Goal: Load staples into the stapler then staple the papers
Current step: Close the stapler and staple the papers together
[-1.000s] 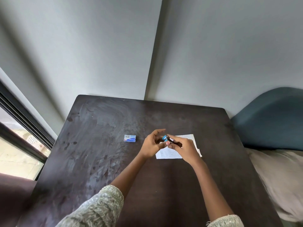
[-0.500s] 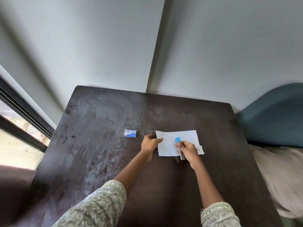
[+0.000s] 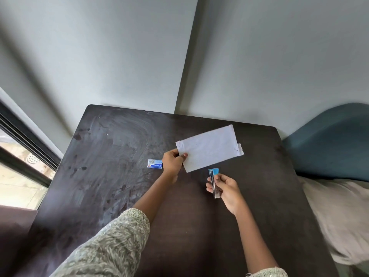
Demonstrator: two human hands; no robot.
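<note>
My left hand (image 3: 172, 163) pinches the near left corner of the white papers (image 3: 209, 147) and holds them tilted above the dark table (image 3: 119, 156). A second sheet sticks out at the right edge of the stack. My right hand (image 3: 226, 187) grips a small stapler (image 3: 214, 181) with a blue end and a metal body, pointing away from me, just below the papers' near edge. A small blue and white staple box (image 3: 155, 163) lies flat on the table, just left of my left hand.
The table stands against a grey wall, with its far edge at the wall. A blue cushion (image 3: 329, 144) and a beige cushion (image 3: 343, 216) lie to the right of the table. A window frame (image 3: 24, 148) runs along the left.
The papers lay flat on the table; my left hand has lifted them and tilted them up. My right hand has drawn the stapler off the papers toward me.
</note>
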